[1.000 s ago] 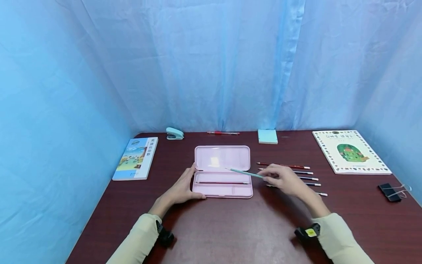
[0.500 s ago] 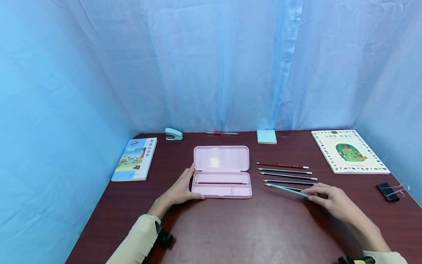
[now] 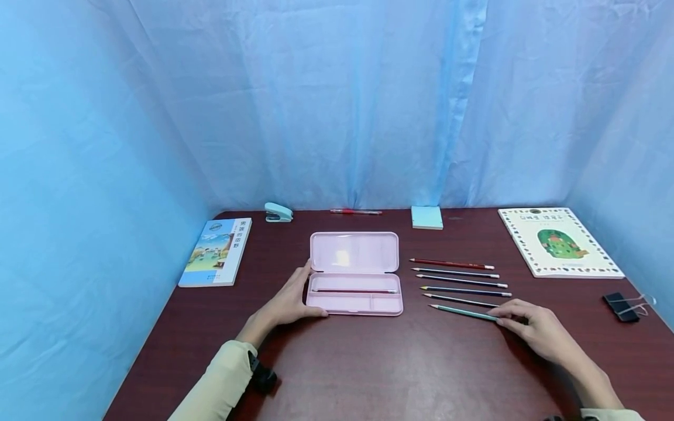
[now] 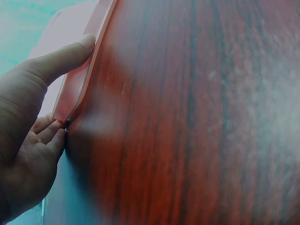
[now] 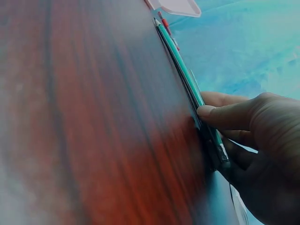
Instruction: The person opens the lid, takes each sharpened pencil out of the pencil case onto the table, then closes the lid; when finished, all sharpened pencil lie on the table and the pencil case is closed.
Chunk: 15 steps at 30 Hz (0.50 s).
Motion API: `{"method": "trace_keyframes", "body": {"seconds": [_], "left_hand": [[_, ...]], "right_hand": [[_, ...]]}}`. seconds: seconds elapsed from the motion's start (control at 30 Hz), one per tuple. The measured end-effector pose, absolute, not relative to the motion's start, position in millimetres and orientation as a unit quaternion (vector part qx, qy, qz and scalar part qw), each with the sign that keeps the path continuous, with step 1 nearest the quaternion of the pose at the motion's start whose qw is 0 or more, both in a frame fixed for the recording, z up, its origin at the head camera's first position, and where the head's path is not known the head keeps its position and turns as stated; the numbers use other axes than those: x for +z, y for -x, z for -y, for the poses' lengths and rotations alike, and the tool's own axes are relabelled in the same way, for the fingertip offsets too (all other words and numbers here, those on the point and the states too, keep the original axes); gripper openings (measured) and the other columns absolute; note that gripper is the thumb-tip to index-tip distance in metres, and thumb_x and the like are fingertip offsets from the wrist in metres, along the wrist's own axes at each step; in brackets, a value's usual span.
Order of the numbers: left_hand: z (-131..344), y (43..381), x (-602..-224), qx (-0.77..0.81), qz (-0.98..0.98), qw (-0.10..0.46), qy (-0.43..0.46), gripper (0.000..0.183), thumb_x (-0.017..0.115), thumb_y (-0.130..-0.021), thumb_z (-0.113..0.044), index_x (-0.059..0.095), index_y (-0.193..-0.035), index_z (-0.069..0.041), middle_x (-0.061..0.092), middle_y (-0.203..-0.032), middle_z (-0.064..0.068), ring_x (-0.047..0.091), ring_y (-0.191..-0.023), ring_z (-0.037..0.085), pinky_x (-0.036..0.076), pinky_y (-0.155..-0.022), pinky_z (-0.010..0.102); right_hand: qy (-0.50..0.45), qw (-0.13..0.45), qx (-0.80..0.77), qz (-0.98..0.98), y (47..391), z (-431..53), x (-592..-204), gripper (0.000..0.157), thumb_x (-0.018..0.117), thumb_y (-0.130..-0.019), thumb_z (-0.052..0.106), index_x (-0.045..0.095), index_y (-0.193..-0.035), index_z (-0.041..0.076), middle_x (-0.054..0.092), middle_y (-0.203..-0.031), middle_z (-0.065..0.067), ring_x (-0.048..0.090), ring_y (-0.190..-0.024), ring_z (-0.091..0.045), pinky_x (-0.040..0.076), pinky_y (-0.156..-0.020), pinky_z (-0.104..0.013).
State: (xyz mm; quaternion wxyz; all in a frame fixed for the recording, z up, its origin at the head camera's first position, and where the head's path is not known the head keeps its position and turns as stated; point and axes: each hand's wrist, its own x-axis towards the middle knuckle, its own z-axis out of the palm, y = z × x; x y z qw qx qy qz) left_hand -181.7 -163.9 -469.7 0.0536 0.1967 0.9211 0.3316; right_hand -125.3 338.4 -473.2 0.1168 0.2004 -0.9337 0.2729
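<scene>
An open pink pencil case (image 3: 347,304) lies on the table with its lid folded back; one dark red pencil (image 3: 354,291) rests in its long rear compartment. My left hand (image 3: 286,301) holds the case's left end, thumb along the front edge and fingers at the side, as the left wrist view also shows. With thumb and fingers, my right hand (image 3: 539,330) pinches a mint-green pencil (image 3: 463,312) near its eraser end. This pencil lies at or just above the tabletop, in front of a row of several pencils (image 3: 463,290), tips pointing left. Fingers partly hide the nearest dark pencil's end.
Along the back are a mint stapler (image 3: 278,213), a red pen (image 3: 356,211) and a sticky-note pad (image 3: 427,217). One book (image 3: 216,252) lies at left, another (image 3: 561,242) at right, near a black binder clip (image 3: 622,307). Blue curtains (image 3: 337,105) surround the table.
My right hand has carried the mint-green pencil from above the case rightward and down to the front of the pencil row, turning it roughly parallel. The left hand has stayed on the case.
</scene>
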Motion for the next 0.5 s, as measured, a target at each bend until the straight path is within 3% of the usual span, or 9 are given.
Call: {"method": "trace_keyframes", "body": {"seconds": [0.5], "left_hand": [[165, 182, -472, 0.336, -0.919, 0.048, -0.201, 0.121, 0.08, -0.064, -0.05, 0.002, -0.149, -0.013, 0.037, -0.133, 0.004, 0.035, -0.122, 0.016, 0.03, -0.102, 0.039]], "right_hand": [[-0.224, 0.166, 0.225, 0.934, 134, -321, -466, 0.031, 0.076, -0.07, 0.001, 0.071, -0.088, 0.026, 0.062, -0.09, 0.011, 0.055, -0.082, -0.001, 0.035, -0.071, -0.012]]}}
